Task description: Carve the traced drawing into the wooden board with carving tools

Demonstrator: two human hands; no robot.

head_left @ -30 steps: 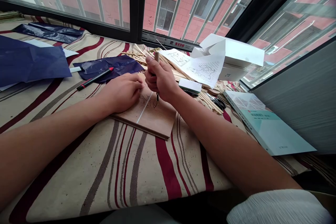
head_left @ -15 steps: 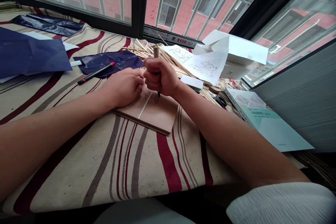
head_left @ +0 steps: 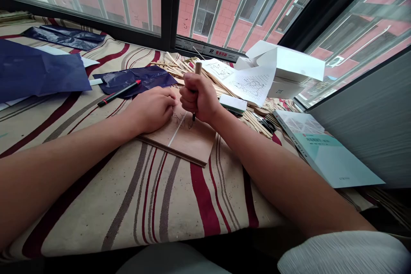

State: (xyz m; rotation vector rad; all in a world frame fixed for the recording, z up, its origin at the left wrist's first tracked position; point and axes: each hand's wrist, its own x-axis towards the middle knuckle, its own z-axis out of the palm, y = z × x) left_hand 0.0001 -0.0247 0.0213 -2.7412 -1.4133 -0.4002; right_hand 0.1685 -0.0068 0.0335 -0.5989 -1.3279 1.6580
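Note:
A flat wooden board (head_left: 195, 143) with dark drawn lines and a pale stripe lies on the striped cloth. My left hand (head_left: 156, 109) rests palm down on the board's left part, its fingers stretched forward and slightly bent. Wrapped in a fist, my right hand (head_left: 201, 97) holds a wood carving chisel (head_left: 198, 68) upright. Its pale wooden handle sticks out above the fist, and a short dark shaft points down at the drawn lines. The fist hides the middle of the tool, and the cutting tip is too small to make out.
Behind the board lie thin wooden strips (head_left: 173, 66), printed drawings (head_left: 252, 83) and a white box (head_left: 295, 68). Scissors (head_left: 268, 125) and a book (head_left: 330, 150) are at the right. Dark blue sheets (head_left: 41, 68) and a black-and-red marker (head_left: 118, 93) lie left.
The top of the chisel's handle has shifted a little to the right with my right fist. My left hand stays on the board. The whole view has moved slightly.

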